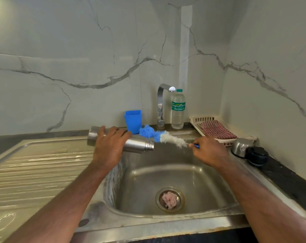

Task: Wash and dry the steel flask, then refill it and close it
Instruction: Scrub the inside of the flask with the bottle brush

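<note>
Head view shows your left hand wrapped around the middle of the steel flask, which lies horizontal above the sink's left edge, its threaded mouth pointing right. Your right hand pinches the blue handle of a bottle brush whose blue tip sits just behind the flask's mouth. Marble-patterned walls meet in a corner behind the faucet, water bottle and blue cup.

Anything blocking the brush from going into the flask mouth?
Nothing visible. The steel flask lies sideways in the left hand, cap off, mouth facing right. The bottle brush, held by the right hand, has its blue tip just behind the mouth, not yet inside.
</note>
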A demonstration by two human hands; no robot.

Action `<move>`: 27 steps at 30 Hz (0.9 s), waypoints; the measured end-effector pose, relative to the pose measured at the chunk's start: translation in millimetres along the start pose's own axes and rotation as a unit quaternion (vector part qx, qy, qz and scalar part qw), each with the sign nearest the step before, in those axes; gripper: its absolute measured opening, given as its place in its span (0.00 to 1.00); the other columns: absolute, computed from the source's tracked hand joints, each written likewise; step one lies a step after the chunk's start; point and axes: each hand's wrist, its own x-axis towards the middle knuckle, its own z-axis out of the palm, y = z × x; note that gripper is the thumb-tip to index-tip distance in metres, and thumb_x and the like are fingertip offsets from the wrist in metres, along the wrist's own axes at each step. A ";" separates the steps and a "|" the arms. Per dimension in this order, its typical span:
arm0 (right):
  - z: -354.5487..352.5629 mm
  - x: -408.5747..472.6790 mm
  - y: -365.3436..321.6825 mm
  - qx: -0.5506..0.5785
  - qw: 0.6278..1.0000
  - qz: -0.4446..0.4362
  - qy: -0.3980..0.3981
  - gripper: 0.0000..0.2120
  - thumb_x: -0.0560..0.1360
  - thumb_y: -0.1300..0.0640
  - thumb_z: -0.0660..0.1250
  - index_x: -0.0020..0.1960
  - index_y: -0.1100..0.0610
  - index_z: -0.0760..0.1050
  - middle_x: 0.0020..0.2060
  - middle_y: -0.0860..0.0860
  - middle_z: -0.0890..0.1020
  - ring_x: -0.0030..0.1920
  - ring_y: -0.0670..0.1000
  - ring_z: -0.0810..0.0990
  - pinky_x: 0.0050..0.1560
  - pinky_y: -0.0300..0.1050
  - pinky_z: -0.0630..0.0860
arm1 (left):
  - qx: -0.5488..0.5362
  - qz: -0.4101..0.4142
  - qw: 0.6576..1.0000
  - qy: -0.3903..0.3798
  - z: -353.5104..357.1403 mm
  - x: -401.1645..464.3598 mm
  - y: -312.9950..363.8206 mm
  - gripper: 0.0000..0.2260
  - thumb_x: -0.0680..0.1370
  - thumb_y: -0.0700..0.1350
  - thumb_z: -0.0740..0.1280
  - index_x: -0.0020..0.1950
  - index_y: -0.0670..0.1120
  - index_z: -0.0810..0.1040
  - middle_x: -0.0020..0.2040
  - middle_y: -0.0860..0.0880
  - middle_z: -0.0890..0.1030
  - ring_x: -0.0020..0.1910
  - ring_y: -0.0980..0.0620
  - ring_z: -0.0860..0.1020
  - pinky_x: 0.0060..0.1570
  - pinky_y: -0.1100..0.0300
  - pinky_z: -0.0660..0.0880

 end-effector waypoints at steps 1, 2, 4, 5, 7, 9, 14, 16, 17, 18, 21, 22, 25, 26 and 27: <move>-0.6 -1.5 -2.5 -0.011 1.000 -0.001 -0.001 0.14 0.81 0.42 0.62 0.55 0.48 0.82 0.45 0.48 0.83 0.44 0.50 0.79 0.44 0.47 0.76 | 0.024 0.039 0.999 0.002 -2.6 1.3 1.0 0.33 0.59 0.35 0.80 0.63 0.50 0.80 0.58 0.48 0.82 0.59 0.41 0.79 0.67 0.34 0.66; -1.9 -2.6 -4.6 -0.019 1.000 -0.002 -0.001 0.15 0.81 0.42 0.62 0.55 0.49 0.82 0.45 0.49 0.83 0.44 0.50 0.79 0.45 0.47 0.76 | 0.053 0.083 0.995 0.008 -6.3 4.6 0.5 0.32 0.60 0.35 0.79 0.63 0.49 0.80 0.58 0.46 0.82 0.59 0.40 0.79 0.69 0.33 0.65; -4.0 -3.7 -5.2 -0.024 1.000 -0.003 -0.002 0.16 0.81 0.41 0.62 0.55 0.50 0.82 0.44 0.49 0.83 0.44 0.50 0.80 0.46 0.48 0.77 | 0.108 0.164 0.980 0.018 -17.7 15.4 -1.6 0.27 0.63 0.35 0.77 0.61 0.47 0.81 0.56 0.44 0.82 0.59 0.38 0.79 0.70 0.32 0.64; -4.7 -4.4 -5.2 -0.021 1.000 -0.001 -0.004 0.16 0.81 0.41 0.62 0.55 0.50 0.82 0.44 0.49 0.83 0.44 0.50 0.80 0.47 0.48 0.79 | 0.132 0.193 0.972 0.017 -25.3 22.4 -2.4 0.25 0.65 0.35 0.76 0.61 0.47 0.80 0.56 0.43 0.82 0.60 0.37 0.79 0.70 0.32 0.63; -6.9 -6.5 -6.3 -0.014 1.000 0.007 -0.010 0.16 0.81 0.41 0.62 0.56 0.50 0.82 0.45 0.50 0.83 0.44 0.51 0.80 0.47 0.49 0.79 | 0.175 0.235 0.956 0.013 -42.7 38.9 -3.1 0.23 0.70 0.35 0.74 0.63 0.48 0.77 0.58 0.43 0.81 0.63 0.37 0.77 0.73 0.32 0.60; -9.5 -8.9 -8.9 -0.012 1.000 0.014 -0.011 0.16 0.80 0.41 0.62 0.57 0.50 0.81 0.48 0.51 0.83 0.47 0.53 0.81 0.47 0.48 0.78 | 0.206 0.272 0.940 0.021 -60.9 57.3 -2.9 0.21 0.72 0.36 0.71 0.64 0.48 0.75 0.59 0.43 0.80 0.65 0.36 0.75 0.74 0.33 0.58; -13.5 -17.6 -18.8 -0.007 1.000 0.012 -0.006 0.15 0.79 0.42 0.62 0.56 0.49 0.82 0.48 0.52 0.84 0.48 0.55 0.82 0.49 0.49 0.79 | 0.260 0.346 0.900 0.043 -103.7 98.4 -2.5 0.23 0.72 0.39 0.76 0.65 0.49 0.75 0.61 0.44 0.80 0.66 0.37 0.75 0.75 0.33 0.58; -14.8 -20.9 -22.2 -0.004 1.000 0.010 -0.002 0.15 0.79 0.42 0.62 0.55 0.49 0.82 0.46 0.51 0.84 0.47 0.55 0.82 0.49 0.50 0.80 | 0.276 0.357 0.891 0.055 -116.1 108.4 -2.2 0.25 0.71 0.36 0.77 0.65 0.50 0.75 0.61 0.45 0.81 0.67 0.38 0.75 0.76 0.35 0.57; -15.6 -22.6 -23.2 -0.004 1.000 0.010 0.000 0.15 0.79 0.42 0.62 0.55 0.50 0.82 0.46 0.52 0.84 0.47 0.55 0.82 0.49 0.50 0.80 | 0.278 0.360 0.888 0.062 -120.7 111.7 -1.4 0.25 0.72 0.36 0.76 0.65 0.50 0.75 0.61 0.45 0.81 0.67 0.38 0.75 0.76 0.35 0.57; -16.7 -24.5 -24.2 -0.005 1.000 0.010 0.000 0.15 0.79 0.42 0.62 0.55 0.50 0.83 0.46 0.52 0.84 0.47 0.55 0.82 0.49 0.50 0.80 | 0.279 0.363 0.887 0.066 -124.2 113.9 0.0 0.24 0.72 0.35 0.76 0.65 0.50 0.76 0.61 0.45 0.81 0.67 0.39 0.75 0.77 0.35 0.56; -17.8 -26.8 -23.6 -0.006 1.000 0.016 0.000 0.15 0.79 0.42 0.62 0.55 0.50 0.82 0.47 0.51 0.84 0.48 0.55 0.82 0.50 0.50 0.80 | 0.272 0.389 0.878 0.066 -121.4 113.8 7.9 0.24 0.72 0.35 0.75 0.65 0.51 0.75 0.61 0.47 0.81 0.68 0.40 0.75 0.77 0.36 0.56; -18.7 -27.6 -23.3 -0.005 1.000 0.019 -0.002 0.15 0.79 0.42 0.62 0.56 0.49 0.82 0.46 0.51 0.84 0.47 0.54 0.82 0.51 0.51 0.81 | 0.269 0.404 0.872 0.059 -117.9 111.2 10.5 0.25 0.71 0.35 0.76 0.64 0.51 0.75 0.61 0.47 0.80 0.68 0.40 0.75 0.77 0.36 0.57; -20.4 -28.0 -21.3 -0.003 1.000 0.026 -0.007 0.15 0.79 0.41 0.62 0.56 0.49 0.81 0.46 0.50 0.83 0.47 0.53 0.82 0.52 0.53 0.81 | 0.258 0.413 0.872 0.049 -115.1 108.0 9.4 0.28 0.68 0.36 0.79 0.65 0.51 0.75 0.62 0.46 0.80 0.68 0.40 0.75 0.77 0.36 0.57; -20.7 -28.4 -21.3 -0.001 1.000 0.029 -0.008 0.16 0.78 0.41 0.62 0.56 0.49 0.81 0.46 0.50 0.83 0.47 0.54 0.82 0.52 0.53 0.81 | 0.254 0.400 0.879 0.058 -118.0 109.9 5.7 0.29 0.68 0.37 0.80 0.66 0.51 0.76 0.63 0.46 0.81 0.68 0.40 0.75 0.77 0.36 0.56; -21.1 -28.5 -21.4 0.001 1.000 0.029 -0.007 0.16 0.78 0.41 0.62 0.56 0.49 0.81 0.47 0.50 0.84 0.48 0.54 0.82 0.52 0.53 0.81 | 0.251 0.381 0.887 0.068 -122.0 112.7 1.4 0.30 0.67 0.37 0.80 0.66 0.51 0.76 0.63 0.45 0.81 0.68 0.39 0.75 0.77 0.35 0.56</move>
